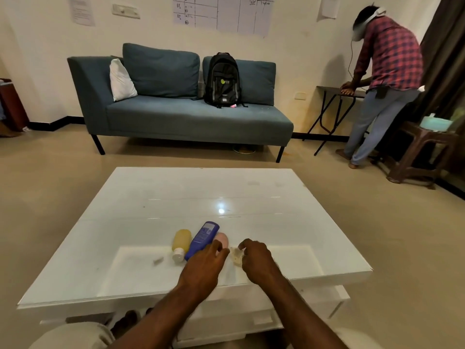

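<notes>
The left hand point(201, 263) is curling over the pink bottle point(222, 238), the right hand point(256, 260) beside a wad point(236, 256) on the worktop point(151, 197); I cannot tell whether either is gripping.

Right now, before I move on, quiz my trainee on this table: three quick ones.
1. On the table, which bottle lies between the other two? A yellow, B blue, C pink.
2. True or false: a backpack stands on the sofa.
3. Fill in: the ____ hand reaches over the near end of the pink bottle.
Key: 1 B, the blue bottle. 2 true. 3 left, the left hand.
</notes>
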